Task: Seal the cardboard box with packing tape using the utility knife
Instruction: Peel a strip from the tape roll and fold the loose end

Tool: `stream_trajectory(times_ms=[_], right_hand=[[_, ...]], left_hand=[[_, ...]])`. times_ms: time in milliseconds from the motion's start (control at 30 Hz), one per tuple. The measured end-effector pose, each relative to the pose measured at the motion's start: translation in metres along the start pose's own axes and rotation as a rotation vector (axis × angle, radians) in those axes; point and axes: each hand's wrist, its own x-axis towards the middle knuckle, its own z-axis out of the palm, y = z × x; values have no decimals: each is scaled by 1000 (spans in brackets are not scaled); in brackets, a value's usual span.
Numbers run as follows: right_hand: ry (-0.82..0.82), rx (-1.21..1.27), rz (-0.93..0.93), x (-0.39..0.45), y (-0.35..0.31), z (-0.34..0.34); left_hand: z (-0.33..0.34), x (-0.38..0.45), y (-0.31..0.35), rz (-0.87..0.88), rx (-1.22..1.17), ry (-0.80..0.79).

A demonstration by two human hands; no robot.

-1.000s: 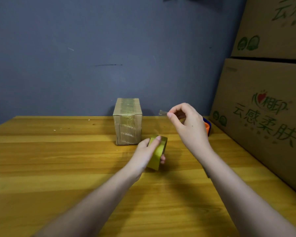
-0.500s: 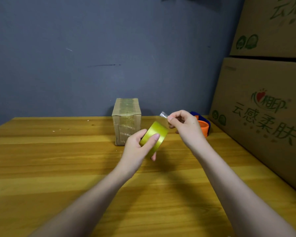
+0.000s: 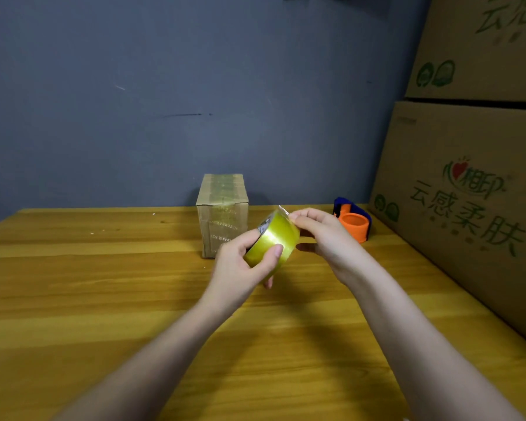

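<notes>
A small cardboard box (image 3: 222, 205) stands upright at the back of the wooden table (image 3: 104, 284), with tape strips over its top. My left hand (image 3: 240, 265) grips a roll of yellowish packing tape (image 3: 274, 238) in front of the box, lifted off the table. My right hand (image 3: 322, 235) pinches the loose tape end at the roll's upper edge. I see no utility knife.
An orange and blue tape dispenser (image 3: 354, 221) sits at the back right of the table. Large printed cartons (image 3: 468, 192) are stacked along the right edge. A grey wall (image 3: 195, 86) closes off the back.
My left hand raised the roll off the table and turned it. My right hand came down and left until the tape end it pinches met the roll.
</notes>
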Motion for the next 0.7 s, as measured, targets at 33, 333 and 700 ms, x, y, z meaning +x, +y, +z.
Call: stream_trajectory(times_ms=[33,333,700], right_hand=[[-4,40,17,0,2,2],[300,133,105,12,35,8],[301,-495,-324,-16,15,47]], left_hand=[[0,0,-1,5,6,-3],[6,5,-10,-173,-32,-142],[26,6,-2,-45,766,-168]])
